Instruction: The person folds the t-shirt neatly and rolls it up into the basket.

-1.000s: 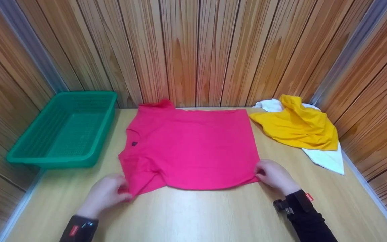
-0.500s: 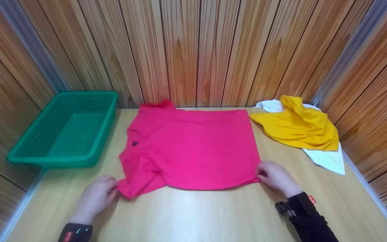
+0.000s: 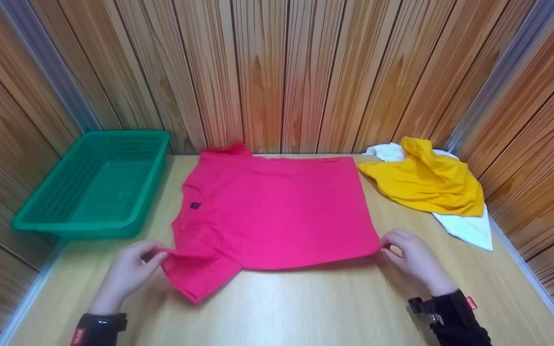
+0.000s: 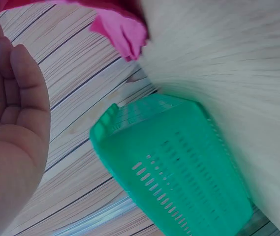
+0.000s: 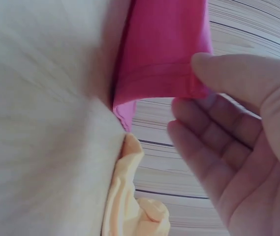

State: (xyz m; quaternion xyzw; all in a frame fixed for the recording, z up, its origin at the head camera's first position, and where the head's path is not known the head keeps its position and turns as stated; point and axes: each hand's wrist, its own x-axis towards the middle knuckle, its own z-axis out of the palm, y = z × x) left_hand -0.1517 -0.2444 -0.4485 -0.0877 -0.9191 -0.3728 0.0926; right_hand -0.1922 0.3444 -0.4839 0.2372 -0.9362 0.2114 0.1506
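Observation:
A pink T-shirt (image 3: 286,211) lies spread on the table, its neckline with a dark label toward the left and its hem toward the right. My left hand (image 3: 130,269) pinches the edge of the near sleeve, lifting it a little off the table. In the left wrist view the fingers (image 4: 26,73) are curled near the pink cloth, and the pinch itself is out of sight. At the near hem corner, my right hand (image 3: 414,257) holds the cloth between thumb and fingers. The right wrist view shows the thumb (image 5: 218,66) on top of that raised hem corner.
A green plastic basket (image 3: 135,226) stands at the left of the table (image 3: 282,312). At the back right lies a crumpled yellow garment (image 3: 431,187) on top of a white cloth (image 3: 469,228). Wood-patterned walls (image 3: 277,72) rise behind and on both sides.
My left hand has shifted left and slightly back, pulling the near sleeve out flatter and up. The right hand has moved slightly right, raising the near hem corner.

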